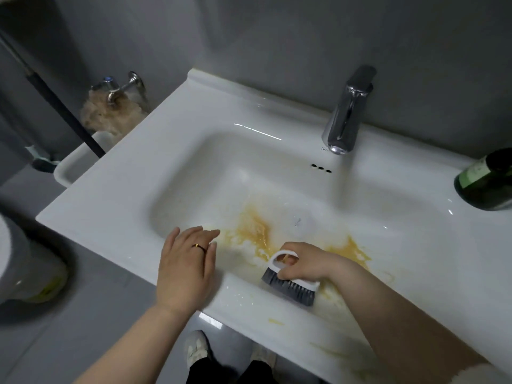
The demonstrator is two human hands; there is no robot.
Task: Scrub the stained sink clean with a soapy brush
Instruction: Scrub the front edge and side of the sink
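A shiny tap (346, 117) stands at the back. A dark green bottle (487, 181) is far to the right. On the left wall is a small tap (119, 88) with a blue dot. A black pole (63, 106) leans near it, over a white tub (80, 159).

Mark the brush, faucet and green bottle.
brush (289, 289): head view, on the grey bristles.
faucet (343, 120): head view, on the chrome body.
green bottle (493, 189): head view, on its glass side.
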